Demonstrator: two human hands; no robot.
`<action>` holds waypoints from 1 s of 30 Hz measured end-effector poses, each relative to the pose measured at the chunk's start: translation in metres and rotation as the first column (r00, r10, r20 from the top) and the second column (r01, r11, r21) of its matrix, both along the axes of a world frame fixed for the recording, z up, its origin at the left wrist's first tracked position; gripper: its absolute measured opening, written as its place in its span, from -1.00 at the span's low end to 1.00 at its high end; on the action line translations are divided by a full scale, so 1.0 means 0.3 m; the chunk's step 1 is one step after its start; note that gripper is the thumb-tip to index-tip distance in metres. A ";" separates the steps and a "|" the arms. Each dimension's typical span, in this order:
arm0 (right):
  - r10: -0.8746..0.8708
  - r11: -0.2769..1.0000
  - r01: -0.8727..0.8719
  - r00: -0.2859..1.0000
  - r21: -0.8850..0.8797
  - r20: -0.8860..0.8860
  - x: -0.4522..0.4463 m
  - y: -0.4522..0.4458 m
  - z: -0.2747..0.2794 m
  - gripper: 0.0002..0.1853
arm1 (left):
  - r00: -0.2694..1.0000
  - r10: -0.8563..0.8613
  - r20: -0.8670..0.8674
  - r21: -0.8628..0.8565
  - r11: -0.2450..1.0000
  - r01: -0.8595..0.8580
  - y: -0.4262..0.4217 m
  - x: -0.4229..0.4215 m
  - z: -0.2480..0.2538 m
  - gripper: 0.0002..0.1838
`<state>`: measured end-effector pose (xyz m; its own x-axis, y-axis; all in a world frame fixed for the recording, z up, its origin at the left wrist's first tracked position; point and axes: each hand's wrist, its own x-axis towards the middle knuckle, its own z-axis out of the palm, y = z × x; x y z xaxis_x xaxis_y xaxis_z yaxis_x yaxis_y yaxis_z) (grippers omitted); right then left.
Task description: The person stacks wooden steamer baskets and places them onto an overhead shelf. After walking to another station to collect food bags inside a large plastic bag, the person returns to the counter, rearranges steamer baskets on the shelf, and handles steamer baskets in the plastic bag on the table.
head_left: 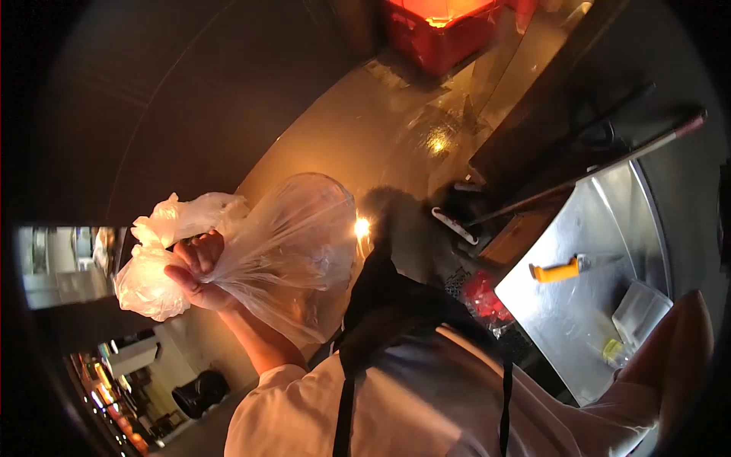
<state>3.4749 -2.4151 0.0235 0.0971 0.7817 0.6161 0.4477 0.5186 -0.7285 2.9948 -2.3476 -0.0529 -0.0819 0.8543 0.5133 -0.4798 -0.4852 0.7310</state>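
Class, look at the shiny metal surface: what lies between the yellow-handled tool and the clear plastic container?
In the head view, only bare metal surface shows between the yellow-handled tool and the clear plastic container.

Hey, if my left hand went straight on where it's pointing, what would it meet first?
Likely the bunched white plastic just past your left hand; beyond it looks like a dark brown surface, though depth is unclear.
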 end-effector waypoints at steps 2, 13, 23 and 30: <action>0.098 0.991 -0.099 0.995 -0.092 -0.023 -0.122 0.222 -0.029 -0.55 | 1.000 0.005 0.021 -0.076 0.997 -0.003 0.180 -0.025 -0.062 -0.45; 0.081 0.970 -0.106 0.989 -0.217 -0.121 -0.183 0.895 0.051 -0.55 | 0.943 -0.323 0.077 -0.121 0.936 0.331 1.063 0.235 -0.062 -0.43; 0.030 0.988 -0.056 0.985 -0.144 -0.172 0.150 1.382 0.065 -0.54 | 0.869 -0.494 0.011 -0.142 0.860 0.491 1.672 0.845 0.013 -0.36; -0.002 0.985 -0.035 0.978 -0.169 -0.211 0.382 1.796 0.089 -0.51 | 0.735 -0.668 -0.119 -0.249 0.737 0.629 2.013 1.192 -0.051 -0.42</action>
